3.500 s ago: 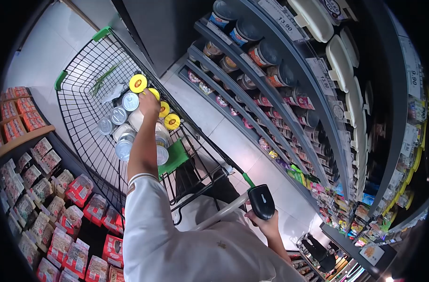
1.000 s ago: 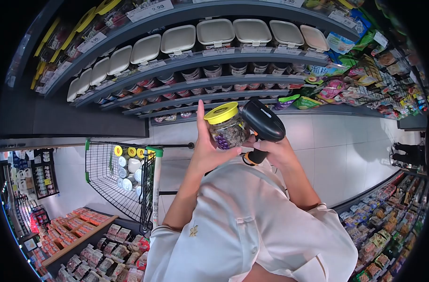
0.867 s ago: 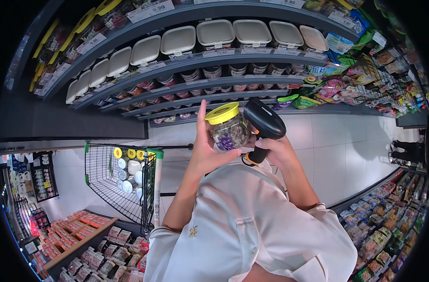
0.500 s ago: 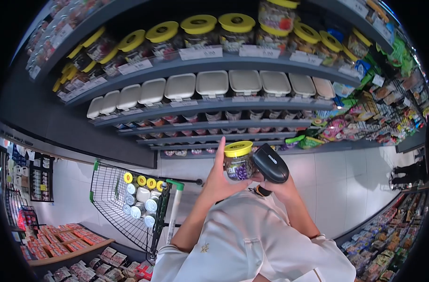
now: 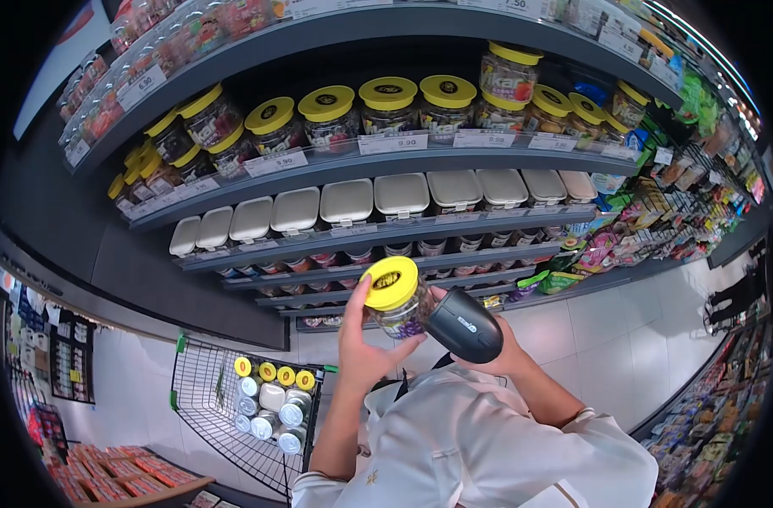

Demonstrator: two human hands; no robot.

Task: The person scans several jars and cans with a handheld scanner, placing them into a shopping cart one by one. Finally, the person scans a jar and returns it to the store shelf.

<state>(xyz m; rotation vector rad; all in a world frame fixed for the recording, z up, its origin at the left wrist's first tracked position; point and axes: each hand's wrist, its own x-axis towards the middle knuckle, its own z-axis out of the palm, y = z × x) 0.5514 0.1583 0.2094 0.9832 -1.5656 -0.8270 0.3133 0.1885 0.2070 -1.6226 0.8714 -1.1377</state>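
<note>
A clear jar with a yellow lid point(image 5: 392, 284) is in my left hand point(image 5: 358, 351), tilted, with the thumb and fingers wrapped round its left side and base. My right hand point(image 5: 503, 349) grips a black handheld scanner point(image 5: 465, 325), whose head is right beside the jar. Most of the scanner's handle is hidden behind its body and my fingers. Purple print shows on the lower part of the jar.
Shelves hold yellow-lidded jars point(image 5: 389, 95) and white-lidded boxes point(image 5: 401, 196) ahead. A wire cart point(image 5: 202, 385) with several jars and cans stands at the left. Bagged goods hang on the right, and a person's dark-clothed legs point(image 5: 734, 298) show at the far right.
The jar has moved left and its lid has tipped toward the camera. The scanner has moved slightly left and down. The view has shifted, so shelves and cart sit lower.
</note>
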